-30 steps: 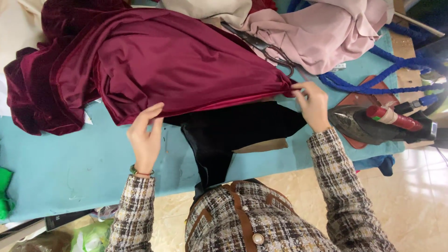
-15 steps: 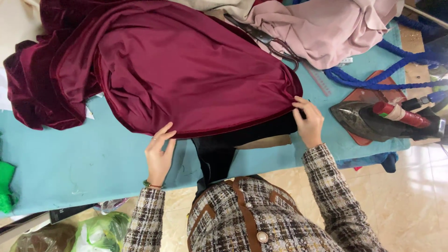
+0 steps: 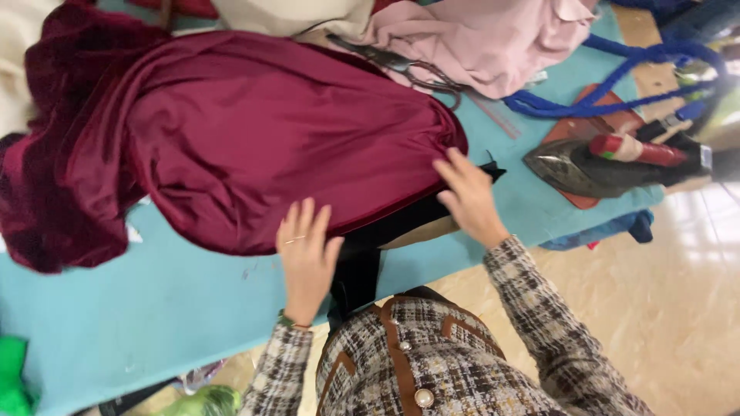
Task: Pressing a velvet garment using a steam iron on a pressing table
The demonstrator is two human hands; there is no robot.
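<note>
My left hand (image 3: 307,258) lies flat and open, fingers spread, on the near hem of the maroon fabric (image 3: 270,146). The fingertips rest on the cloth, while the palm sits partly over the black fabric (image 3: 361,266) that shows from under it and hangs over the near edge of the table (image 3: 116,323). My right hand (image 3: 469,196) is also open and holds nothing; its fingers press down on the right-hand corner of the maroon fabric's hem, just where a small black point of the under-layer pokes out.

The maroon fabric spreads away from both hands, covering most of the middle of the turquoise table and bunching into darker folds toward the left edge. Its curved hem runs between my two hands, so the cloth lies ahead of and under my fingers rather than in any grasp.

Along the far edge lies a pink fabric (image 3: 493,38), with a cream cloth (image 3: 301,14) beside it. A pair of dark scissors (image 3: 401,65) rests between the pink fabric and the maroon one. Toward the right edge an iron (image 3: 593,166) sits on a red-brown pad (image 3: 586,127), near my right hand but apart from it, and a blue cord (image 3: 617,81) loops past it. Something green (image 3: 14,377) shows at the near left corner.
</note>
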